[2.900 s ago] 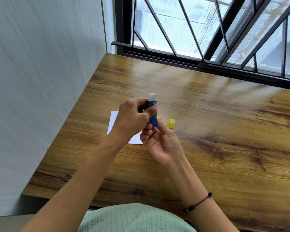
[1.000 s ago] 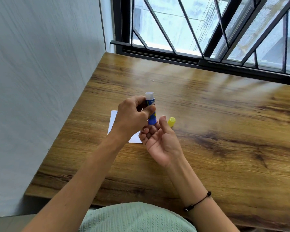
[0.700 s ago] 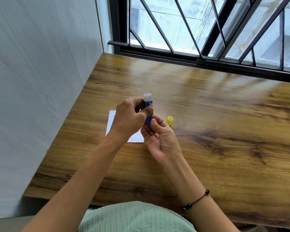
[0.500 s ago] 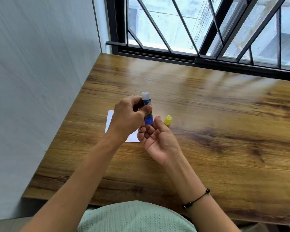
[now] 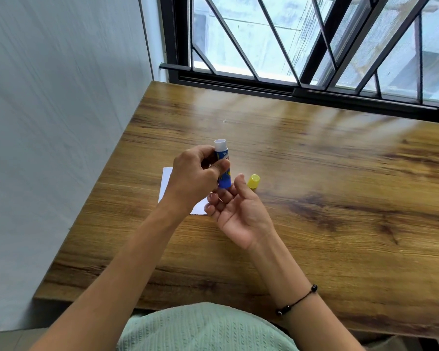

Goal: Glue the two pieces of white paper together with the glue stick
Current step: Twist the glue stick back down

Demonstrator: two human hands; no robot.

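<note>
My left hand (image 5: 195, 178) grips a blue glue stick (image 5: 222, 163) upright above the table, its white uncapped tip pointing up. My right hand (image 5: 238, 211) is palm up just below and right of the stick's base, its fingertips at the bottom end; whether they pinch it I cannot tell. The yellow cap (image 5: 254, 181) lies on the wooden table (image 5: 314, 198) just right of my right hand. White paper (image 5: 166, 182) lies flat on the table under my left hand, mostly hidden; only its left edge and a lower corner show.
A grey wall runs along the table's left edge. A window with black bars (image 5: 302, 79) stands along the far edge. The table's near edge is by my torso in a green top.
My right hand's fingers closed on the stick's base, then loosened to a palm-up pose. The left hand kept its hold. The view shifted slightly.
</note>
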